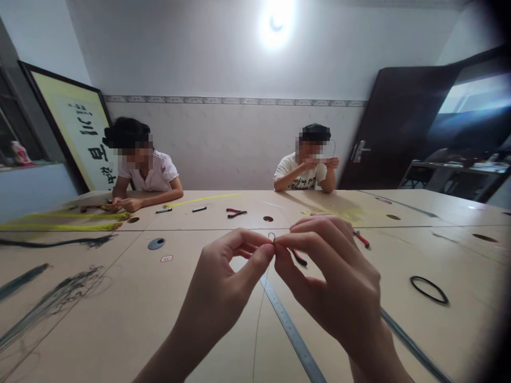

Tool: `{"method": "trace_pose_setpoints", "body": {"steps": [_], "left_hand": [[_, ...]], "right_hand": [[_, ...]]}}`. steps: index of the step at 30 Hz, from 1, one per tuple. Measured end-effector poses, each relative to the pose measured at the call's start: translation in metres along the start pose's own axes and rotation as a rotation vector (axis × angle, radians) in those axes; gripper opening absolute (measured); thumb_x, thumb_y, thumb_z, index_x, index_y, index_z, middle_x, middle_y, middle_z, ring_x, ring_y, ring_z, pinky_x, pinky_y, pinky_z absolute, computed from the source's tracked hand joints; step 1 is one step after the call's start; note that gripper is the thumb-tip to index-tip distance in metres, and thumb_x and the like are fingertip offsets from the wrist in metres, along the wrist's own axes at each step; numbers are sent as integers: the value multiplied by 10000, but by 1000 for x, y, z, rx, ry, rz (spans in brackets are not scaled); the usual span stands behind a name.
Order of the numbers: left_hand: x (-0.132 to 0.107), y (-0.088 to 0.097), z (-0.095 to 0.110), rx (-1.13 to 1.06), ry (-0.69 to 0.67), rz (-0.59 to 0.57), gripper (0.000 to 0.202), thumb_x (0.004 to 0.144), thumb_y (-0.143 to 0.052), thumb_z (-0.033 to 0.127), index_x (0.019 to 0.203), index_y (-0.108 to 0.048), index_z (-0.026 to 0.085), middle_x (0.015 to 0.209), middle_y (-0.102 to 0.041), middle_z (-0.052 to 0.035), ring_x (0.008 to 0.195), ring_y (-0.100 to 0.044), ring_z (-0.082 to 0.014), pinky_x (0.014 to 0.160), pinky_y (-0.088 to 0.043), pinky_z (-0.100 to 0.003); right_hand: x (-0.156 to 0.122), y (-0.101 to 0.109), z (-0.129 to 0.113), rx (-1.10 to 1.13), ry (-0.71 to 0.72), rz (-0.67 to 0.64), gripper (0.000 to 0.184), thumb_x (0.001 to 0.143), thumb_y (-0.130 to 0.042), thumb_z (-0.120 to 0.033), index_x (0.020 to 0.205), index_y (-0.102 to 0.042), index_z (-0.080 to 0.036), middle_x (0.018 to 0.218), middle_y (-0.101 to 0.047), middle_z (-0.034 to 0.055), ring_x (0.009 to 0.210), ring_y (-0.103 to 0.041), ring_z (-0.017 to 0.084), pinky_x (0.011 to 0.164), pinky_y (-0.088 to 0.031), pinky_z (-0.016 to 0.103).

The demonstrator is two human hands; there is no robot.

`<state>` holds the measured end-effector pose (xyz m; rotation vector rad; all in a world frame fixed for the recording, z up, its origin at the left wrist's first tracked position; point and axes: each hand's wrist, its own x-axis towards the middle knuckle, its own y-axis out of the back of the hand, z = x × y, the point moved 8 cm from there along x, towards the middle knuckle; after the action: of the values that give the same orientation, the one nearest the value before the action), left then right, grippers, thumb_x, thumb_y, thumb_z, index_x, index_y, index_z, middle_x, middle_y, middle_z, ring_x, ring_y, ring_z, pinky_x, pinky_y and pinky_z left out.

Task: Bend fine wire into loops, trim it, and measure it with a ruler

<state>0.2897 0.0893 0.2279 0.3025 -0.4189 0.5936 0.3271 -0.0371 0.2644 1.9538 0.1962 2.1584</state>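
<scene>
My left hand and my right hand meet above the table, their fingertips pinching a small dark fish hook. Its curved bend sticks up above my fingers. A thin, pale line hangs from the pinch down toward the table, and its upper end is hidden by my fingers. Just beneath my right hand lie the red-and-black handles of pliers, partly covered by my fingers. A steel ruler runs below both hands, not touching them.
A pale wooden table holds another red-handled pliers, a black cord ring, and yellow and dark line bundles. Two seated people work across the table, their hands raised or near the bundles.
</scene>
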Motion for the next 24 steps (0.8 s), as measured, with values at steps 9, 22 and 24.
{"method": "trace_pose_setpoints", "body": {"steps": [9,22,24], "left_hand": [[2,5,6,154,-95,106,114,827,-599,214,735,-667,215,702,-703,16,688,-648,-149,606,-504,-256],[1,4,11,261,-126,118,118,839,-563,229,740,-626,214,704,-679,23,676,-622,-128,571,-488,-223],[1,7,10,273,-115,140,119,840,-573,247,739,-630,217,705,-680,22,666,-621,-129,575,-489,-229]], "right_hand": [[-1,-5,2,-3,11,-27,164,872,-615,-59,796,-557,-192,717,-598,18,727,-566,179,779,-476,398],[1,-6,7,-47,-14,-21,157,879,-594,-86,789,-537,-202,718,-598,26,727,-569,196,719,-455,380],[3,-2,15,-77,-42,-9,150,879,-566,-88,793,-526,-204,719,-600,24,730,-568,192,695,-452,353]]}}
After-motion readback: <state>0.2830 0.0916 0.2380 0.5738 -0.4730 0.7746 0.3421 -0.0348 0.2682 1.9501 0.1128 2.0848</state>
